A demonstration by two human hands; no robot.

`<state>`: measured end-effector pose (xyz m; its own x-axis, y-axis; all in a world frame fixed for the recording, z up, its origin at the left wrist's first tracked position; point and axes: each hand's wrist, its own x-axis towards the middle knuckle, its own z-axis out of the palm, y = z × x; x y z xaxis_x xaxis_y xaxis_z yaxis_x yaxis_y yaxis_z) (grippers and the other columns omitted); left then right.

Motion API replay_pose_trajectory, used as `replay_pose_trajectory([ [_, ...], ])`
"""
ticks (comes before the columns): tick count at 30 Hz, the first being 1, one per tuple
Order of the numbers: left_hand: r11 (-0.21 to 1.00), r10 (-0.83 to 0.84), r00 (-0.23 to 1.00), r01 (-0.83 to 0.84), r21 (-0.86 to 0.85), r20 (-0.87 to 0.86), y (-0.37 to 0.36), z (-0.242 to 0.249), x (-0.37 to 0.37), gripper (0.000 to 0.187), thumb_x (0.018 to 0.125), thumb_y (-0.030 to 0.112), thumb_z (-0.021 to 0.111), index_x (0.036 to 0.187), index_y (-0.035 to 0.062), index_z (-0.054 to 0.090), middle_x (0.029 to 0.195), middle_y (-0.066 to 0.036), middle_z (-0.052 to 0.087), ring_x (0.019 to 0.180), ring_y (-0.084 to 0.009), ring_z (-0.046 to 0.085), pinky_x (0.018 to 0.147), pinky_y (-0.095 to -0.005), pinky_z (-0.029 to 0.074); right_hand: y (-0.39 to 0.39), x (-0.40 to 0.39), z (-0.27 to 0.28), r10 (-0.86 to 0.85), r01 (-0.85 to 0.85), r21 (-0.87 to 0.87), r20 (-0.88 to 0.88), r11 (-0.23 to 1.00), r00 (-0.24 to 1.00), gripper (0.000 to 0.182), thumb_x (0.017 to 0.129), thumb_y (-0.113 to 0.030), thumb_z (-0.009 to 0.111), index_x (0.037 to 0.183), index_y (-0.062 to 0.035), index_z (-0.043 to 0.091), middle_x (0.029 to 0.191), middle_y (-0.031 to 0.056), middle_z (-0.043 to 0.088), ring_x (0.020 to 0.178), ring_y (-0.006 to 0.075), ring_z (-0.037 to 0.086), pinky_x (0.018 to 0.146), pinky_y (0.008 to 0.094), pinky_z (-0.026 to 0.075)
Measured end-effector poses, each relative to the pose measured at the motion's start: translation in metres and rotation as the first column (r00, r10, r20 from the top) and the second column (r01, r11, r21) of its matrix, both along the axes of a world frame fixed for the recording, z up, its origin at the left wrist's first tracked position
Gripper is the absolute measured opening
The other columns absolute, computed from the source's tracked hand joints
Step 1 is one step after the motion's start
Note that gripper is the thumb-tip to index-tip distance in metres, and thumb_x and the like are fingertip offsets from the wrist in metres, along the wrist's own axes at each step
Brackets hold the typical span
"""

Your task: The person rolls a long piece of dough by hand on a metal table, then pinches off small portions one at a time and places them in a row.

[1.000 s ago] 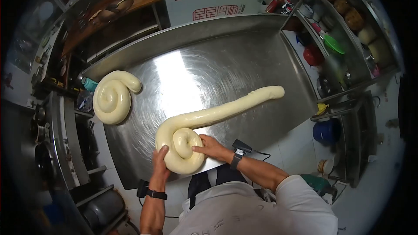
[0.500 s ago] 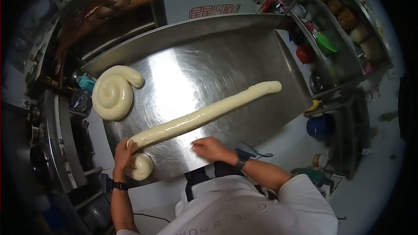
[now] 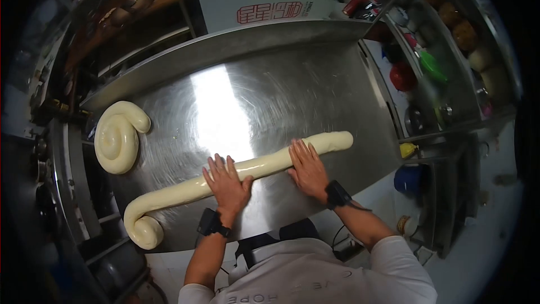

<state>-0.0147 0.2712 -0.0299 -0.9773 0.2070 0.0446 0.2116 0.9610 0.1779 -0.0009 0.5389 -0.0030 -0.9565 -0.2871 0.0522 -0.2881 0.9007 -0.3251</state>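
Note:
A long, glossy rope of pale dough (image 3: 174, 192) stretches diagonally over the steel table, its near left end bent back into a hook. My left hand (image 3: 227, 187) lies flat across the middle of the rope, fingers spread. Farther right, my right hand (image 3: 309, 170) rests on the same rope with fingers stretched out, short of its right end. Both palms press on the dough from above without wrapping round it. Apart from the hands, a thick spiral coil of dough (image 3: 116, 141) sits at the table's left side.
The steel table (image 3: 315, 90) has a raised back edge, with a white chest freezer (image 3: 270, 0) behind it. Shelves with a red container (image 3: 403, 76) and a green bowl (image 3: 433, 67) stand at the right. A blue bucket (image 3: 409, 179) is below the table's right side.
My left hand has moved right from the rope's hooked left end to its middle. My right hand has moved from beside the rope onto it. The rope has shifted nearer to me.

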Motion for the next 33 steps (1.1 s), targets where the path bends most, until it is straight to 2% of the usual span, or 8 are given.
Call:
replay_pose_trajectory([
  [9, 0.981, 0.193, 0.981, -0.193, 0.0, 0.025, 0.026, -0.001, -0.12, 0.048, 0.102, 0.036, 0.052, 0.14, 0.0085, 0.058, 0.151, -0.024, 0.049, 0.144, -0.0439, 0.038, 0.119, -0.0613, 0.024, 0.062, -0.173, -0.022, 0.099, -0.102, 0.068, 0.042, 0.992, 0.994, 0.058, 0.099, -0.042, 0.059, 0.145, -0.0073, 0.055, 0.153, 0.0165, 0.048, 0.147, 0.0368, 0.038, 0.124, 0.0554, 0.023],
  [12, 0.999, -0.019, 0.996, 0.015, 0.042, 0.084, 0.046, 0.008, -0.03, 0.059, 0.093, 0.038, 0.064, 0.144, 0.0083, 0.055, 0.144, -0.022, 0.053, 0.136, -0.0431, 0.044, 0.119, -0.0615, 0.024, 0.098, -0.083, -0.02, 0.29, -0.29, -0.017, 0.116, 0.957, 0.95, 0.067, 0.092, -0.046, 0.066, 0.149, -0.0134, 0.053, 0.154, 0.0173, 0.047, 0.145, 0.043, 0.039, 0.12, 0.0587, 0.029],
  [15, 0.996, -0.088, 0.996, 0.088, -0.03, -0.027, 0.066, 0.009, 0.05, 0.082, 0.086, 0.068, 0.062, 0.139, 0.0052, 0.059, 0.139, -0.029, 0.052, 0.135, -0.0526, 0.039, 0.118, -0.0702, 0.017, 0.122, 0.01, -0.017, 0.348, -0.352, 0.031, 0.095, 0.936, 0.933, 0.068, 0.088, -0.043, 0.071, 0.149, -0.0175, 0.053, 0.155, 0.0153, 0.048, 0.146, 0.0412, 0.038, 0.119, 0.0611, 0.032],
  [21, 0.988, 0.101, 0.995, -0.098, -0.121, 0.02, 0.093, 0.01, -0.092, 0.063, 0.089, 0.061, 0.064, 0.121, 0.0069, 0.071, 0.137, -0.023, 0.058, 0.14, -0.0423, 0.042, 0.119, -0.0676, 0.019, 0.119, -0.132, -0.013, 0.096, -0.093, 0.052, -0.053, 0.994, 0.994, 0.058, 0.094, -0.036, 0.065, 0.147, -0.0145, 0.054, 0.153, 0.0186, 0.049, 0.146, 0.0407, 0.039, 0.124, 0.0582, 0.022],
  [24, 0.995, -0.019, 0.983, 0.001, 0.102, 0.18, 0.104, 0.011, -0.133, 0.056, 0.095, 0.052, 0.06, 0.129, 0.0077, 0.067, 0.14, -0.025, 0.057, 0.141, -0.0419, 0.042, 0.117, -0.0676, 0.022, 0.126, -0.143, -0.012, 0.092, -0.094, 0.019, 0.05, 0.995, 0.994, 0.061, 0.093, -0.035, 0.067, 0.148, -0.0134, 0.053, 0.152, 0.019, 0.049, 0.145, 0.0413, 0.039, 0.123, 0.0572, 0.022],
  [26, 0.961, -0.162, 0.964, 0.105, 0.256, 0.211, 0.117, 0.015, -0.078, 0.063, 0.095, 0.055, 0.059, 0.14, 0.0102, 0.06, 0.142, -0.025, 0.054, 0.142, -0.0455, 0.039, 0.117, -0.0687, 0.021, 0.139, -0.109, -0.014, 0.205, -0.201, -0.045, 0.119, 0.979, 0.972, 0.062, 0.09, -0.033, 0.071, 0.146, -0.0122, 0.055, 0.152, 0.019, 0.049, 0.145, 0.0418, 0.039, 0.122, 0.056, 0.026],
  [29, 0.963, -0.269, 0.959, 0.269, 0.007, 0.087, 0.129, 0.01, 0.022, 0.076, 0.091, 0.062, 0.06, 0.149, 0.0153, 0.052, 0.145, -0.025, 0.051, 0.141, -0.052, 0.036, 0.118, -0.0689, 0.019, 0.161, 0.003, 0.0, 0.283, -0.289, 0.024, 0.143, 0.957, 0.948, 0.066, 0.089, -0.035, 0.072, 0.148, -0.0119, 0.053, 0.155, 0.0165, 0.047, 0.146, 0.0404, 0.039, 0.121, 0.0562, 0.03],
  [33, 0.983, -0.184, 0.975, 0.18, 0.043, 0.122, 0.161, 0.005, -0.036, 0.072, 0.092, 0.061, 0.059, 0.147, 0.015, 0.053, 0.148, -0.023, 0.048, 0.143, -0.0489, 0.034, 0.117, -0.0708, 0.019, 0.164, -0.043, -0.01, 0.206, -0.22, 0.096, 0.137, 0.971, 0.969, 0.064, 0.09, -0.034, 0.071, 0.147, -0.008, 0.054, 0.154, 0.018, 0.048, 0.148, 0.0383, 0.037, 0.122, 0.0563, 0.027],
])
